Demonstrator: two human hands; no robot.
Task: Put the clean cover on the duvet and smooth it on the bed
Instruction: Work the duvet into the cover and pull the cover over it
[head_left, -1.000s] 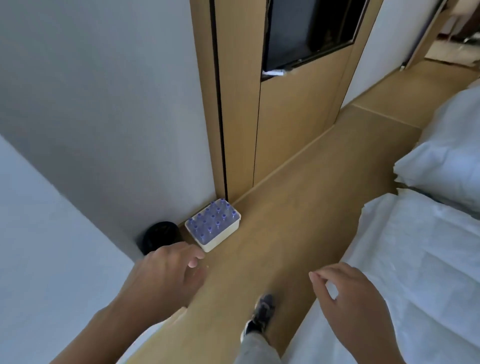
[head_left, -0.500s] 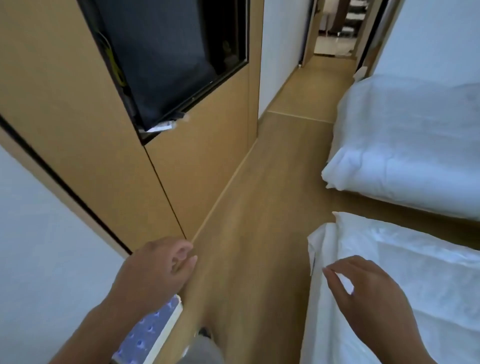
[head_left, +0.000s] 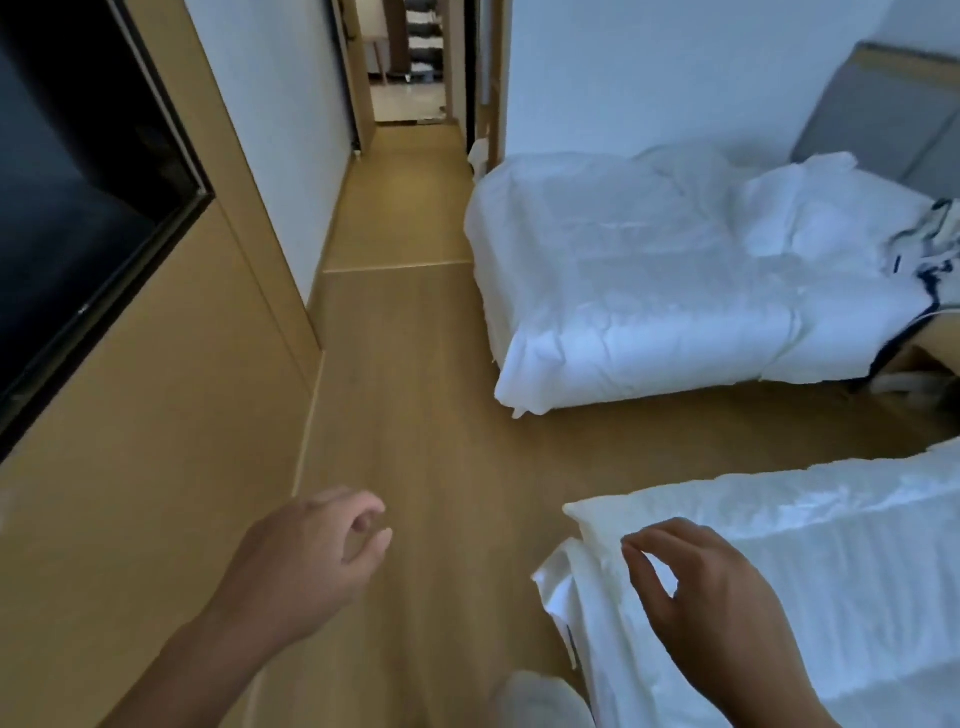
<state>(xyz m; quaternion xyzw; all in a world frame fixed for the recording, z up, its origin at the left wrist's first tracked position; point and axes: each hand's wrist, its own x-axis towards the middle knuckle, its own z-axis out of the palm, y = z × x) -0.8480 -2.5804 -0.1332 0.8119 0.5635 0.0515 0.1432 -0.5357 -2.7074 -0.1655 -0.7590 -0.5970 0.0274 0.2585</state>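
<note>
Wood floor bedroom, hallway at 12 | white duvet on near bed at 4 o'clock | second bed at 2 | left hand at 7, loosely curled, empty, over floor | right hand at 5, loosely curled, empty, above duvet corner, contact unclear

**Room around the work**

A pale wooden floor runs down to an open doorway. On the left, a black screen sits in a wood panel (white wall beyond). A dark-striped cloth lies far right.
</note>
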